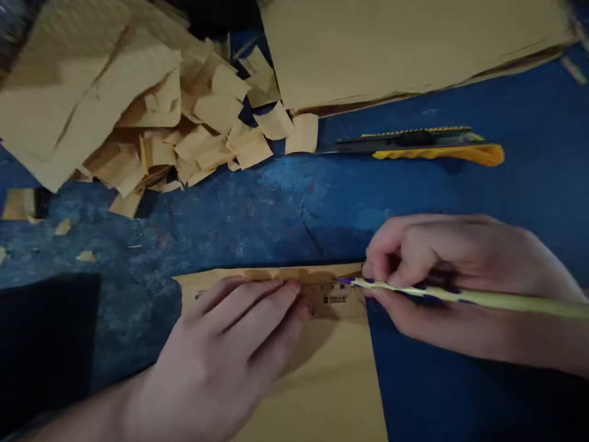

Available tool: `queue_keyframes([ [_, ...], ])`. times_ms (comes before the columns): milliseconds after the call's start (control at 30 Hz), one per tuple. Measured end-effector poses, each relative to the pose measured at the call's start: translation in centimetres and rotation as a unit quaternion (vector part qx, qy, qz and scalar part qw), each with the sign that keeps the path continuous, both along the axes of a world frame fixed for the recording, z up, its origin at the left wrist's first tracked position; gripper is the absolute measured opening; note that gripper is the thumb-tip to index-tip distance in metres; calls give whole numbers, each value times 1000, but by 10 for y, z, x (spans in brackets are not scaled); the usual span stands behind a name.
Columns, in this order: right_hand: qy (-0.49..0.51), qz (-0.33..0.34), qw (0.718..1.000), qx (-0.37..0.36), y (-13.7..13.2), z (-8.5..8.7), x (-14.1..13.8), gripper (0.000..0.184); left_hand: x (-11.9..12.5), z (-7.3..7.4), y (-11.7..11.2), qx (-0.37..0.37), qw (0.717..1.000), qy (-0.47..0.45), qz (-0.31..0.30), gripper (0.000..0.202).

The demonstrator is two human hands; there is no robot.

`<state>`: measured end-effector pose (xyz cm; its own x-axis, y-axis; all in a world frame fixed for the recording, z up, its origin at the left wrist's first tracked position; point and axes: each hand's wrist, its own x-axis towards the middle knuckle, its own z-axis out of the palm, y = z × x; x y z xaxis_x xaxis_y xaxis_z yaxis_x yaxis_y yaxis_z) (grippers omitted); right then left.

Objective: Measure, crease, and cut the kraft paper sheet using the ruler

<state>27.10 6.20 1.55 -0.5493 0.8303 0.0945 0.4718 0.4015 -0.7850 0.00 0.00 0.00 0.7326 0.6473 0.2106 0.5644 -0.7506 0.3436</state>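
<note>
Far to your left a heap of cardboard scraps (184,132) spills across the blue work surface (285,209), with a few crumbs scattered beside it. Nearer you, your left hand (230,356) lies flat with its fingers extended, pressing a clear ruler (322,298) down along the top edge of a tan cardboard sheet (331,380); the fingertips rest on the ruler itself. The sheet sits at the lower middle of the surface, directly under both hands. Just right of the ruler's end, your right hand (442,276) is closed around a yellow-green pencil (483,299), thumb and fingers pinched near its tip, which touches the ruler's edge. Beyond your right hand a yellow utility knife (427,146) lies on the surface, just below a large cardboard panel (405,49).
</note>
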Motion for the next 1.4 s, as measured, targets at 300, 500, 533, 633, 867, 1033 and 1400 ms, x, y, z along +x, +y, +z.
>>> queue_keyframes([
  [300,18,0,999,-33,-1,-6,-1,24,4,-1,0,18,1000,2,16,27],
  [500,19,0,999,-34,-1,-7,-2,24,4,-2,0,16,1000,8,14,27],
  [533,22,-3,999,-33,-1,-8,-1,24,4,-3,0,17,1000,6,17,27],
  [633,30,-7,999,-25,-3,-11,1,23,3,-3,-1,13,1000,7,17,27],
  [867,11,-1,1000,-21,-1,-5,-1,23,2,-2,-2,11,1000,7,9,27],
  [1033,15,4,1000,-20,-2,-6,0,24,3,-3,-2,17,1000,3,15,25],
  [1400,26,-8,999,-36,-3,-11,4,24,3,1,2,8,1000,9,6,25],
])
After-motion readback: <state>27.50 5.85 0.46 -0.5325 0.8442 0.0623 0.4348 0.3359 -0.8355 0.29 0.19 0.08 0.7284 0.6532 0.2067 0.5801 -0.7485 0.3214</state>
